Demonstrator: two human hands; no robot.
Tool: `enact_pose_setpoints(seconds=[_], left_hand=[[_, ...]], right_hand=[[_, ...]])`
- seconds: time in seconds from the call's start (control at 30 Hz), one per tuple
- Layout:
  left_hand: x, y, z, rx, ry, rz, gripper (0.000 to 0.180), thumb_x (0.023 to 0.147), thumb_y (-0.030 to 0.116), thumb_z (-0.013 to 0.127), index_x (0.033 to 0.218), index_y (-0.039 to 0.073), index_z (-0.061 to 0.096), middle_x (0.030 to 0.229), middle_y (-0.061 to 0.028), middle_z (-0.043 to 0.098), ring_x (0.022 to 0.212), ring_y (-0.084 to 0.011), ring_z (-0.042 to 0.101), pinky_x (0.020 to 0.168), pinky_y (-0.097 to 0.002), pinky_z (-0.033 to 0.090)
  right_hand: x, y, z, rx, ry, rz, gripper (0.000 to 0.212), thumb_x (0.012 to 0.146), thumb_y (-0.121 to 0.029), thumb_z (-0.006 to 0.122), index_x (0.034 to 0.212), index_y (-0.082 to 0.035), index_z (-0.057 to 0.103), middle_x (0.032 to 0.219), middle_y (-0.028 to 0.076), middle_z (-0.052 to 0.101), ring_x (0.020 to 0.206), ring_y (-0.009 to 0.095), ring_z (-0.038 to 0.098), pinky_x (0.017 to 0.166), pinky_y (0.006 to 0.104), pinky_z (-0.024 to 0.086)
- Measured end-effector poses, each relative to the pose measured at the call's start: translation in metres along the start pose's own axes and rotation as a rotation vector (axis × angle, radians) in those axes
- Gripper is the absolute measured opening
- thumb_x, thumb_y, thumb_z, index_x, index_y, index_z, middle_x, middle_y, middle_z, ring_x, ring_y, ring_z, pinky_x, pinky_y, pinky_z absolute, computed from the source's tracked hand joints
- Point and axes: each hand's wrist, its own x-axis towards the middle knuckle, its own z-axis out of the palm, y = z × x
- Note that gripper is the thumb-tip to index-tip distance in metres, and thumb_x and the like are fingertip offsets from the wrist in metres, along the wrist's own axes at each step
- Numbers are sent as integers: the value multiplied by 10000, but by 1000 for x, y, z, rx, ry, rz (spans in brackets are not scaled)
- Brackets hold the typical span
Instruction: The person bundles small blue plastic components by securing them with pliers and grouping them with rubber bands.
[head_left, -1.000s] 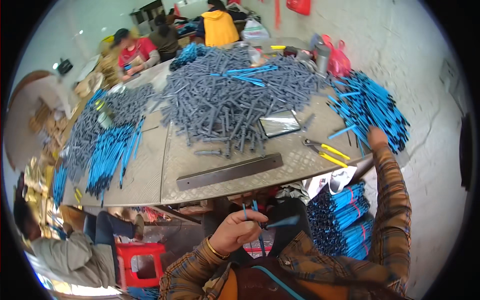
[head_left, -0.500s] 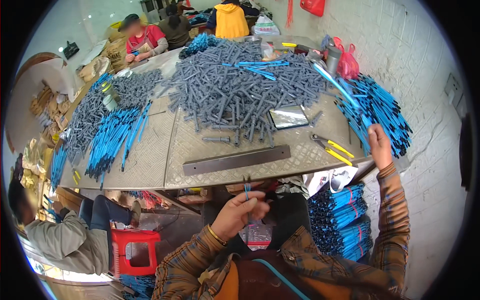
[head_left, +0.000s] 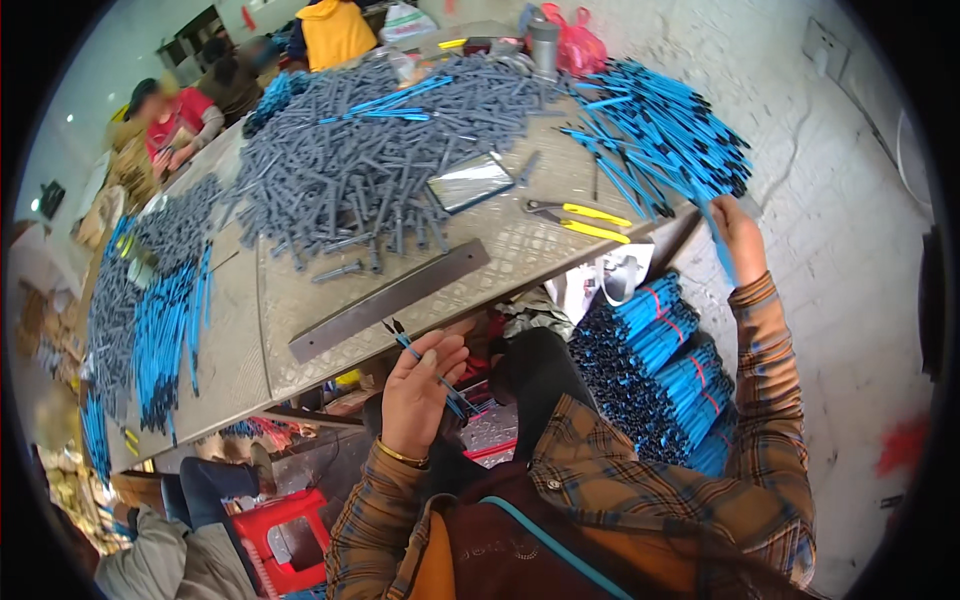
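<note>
My left hand [head_left: 420, 385], palm partly turned up, is closed loosely around a few thin blue rods with black tips [head_left: 405, 341], just off the table's front edge. Farther right, my right hand [head_left: 738, 236] is closed on a blue rod [head_left: 722, 255], smeared by motion, so I cannot tell whether it is one or more. That hand is at the near end of a spread pile of blue rods with black ends [head_left: 672, 125] on the table's right corner.
A large heap of grey plastic plugs [head_left: 350, 160] covers the table's middle. Nearer lie a dark metal bar [head_left: 390, 300], yellow-handled pliers [head_left: 580, 220] and a phone [head_left: 470, 183]. Tied blue bundles [head_left: 670, 350] stack beneath the table. A co-worker [head_left: 180, 550] sits left, near a red stool [head_left: 285, 540].
The view has swung right, so the table sits farther left. My right hand's blue rods came down from being raised, beside the pile. My left hand's fingers opened out somewhat around its rods.
</note>
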Motion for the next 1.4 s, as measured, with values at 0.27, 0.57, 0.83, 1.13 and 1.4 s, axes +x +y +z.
enact_pose_setpoints(seconds=[0.27,0.57,0.83,1.13,1.4], left_hand=[[16,-14,17,-8,-8,-55,279,895,113,464,1148,-6,469,1115,-167,551,1025,-262,541,916,-370,415],[47,12,39,38,-548,-31,335,887,243,513,1117,1,488,1081,-171,567,1008,-266,554,904,-376,421],[41,14,26,-483,-497,-73,368,884,335,502,1098,37,478,909,-144,590,906,-268,574,814,-377,460],[23,8,52,11,-285,-3,176,867,219,557,950,80,489,799,-31,551,755,-164,560,695,-304,466],[19,-5,49,136,-12,136,136,860,113,562,960,68,482,821,-33,569,733,-141,579,681,-276,493]], right_hand=[[-55,-31,-59,1180,-233,440,226,891,-235,492,899,-9,496,489,-22,389,423,118,466,411,256,387],[-82,-133,-1,1454,-1065,527,332,815,-345,572,811,-20,502,513,12,394,451,123,422,594,348,498],[-93,-127,28,1744,-1110,460,330,870,-349,512,826,-22,502,483,-9,338,415,96,359,697,412,511],[-106,-151,58,1801,-1264,622,284,876,-308,496,804,-34,477,490,10,354,415,110,349,567,364,476],[-108,-159,60,1714,-1275,561,227,910,-278,448,895,-53,475,489,10,348,403,101,299,440,255,303]])
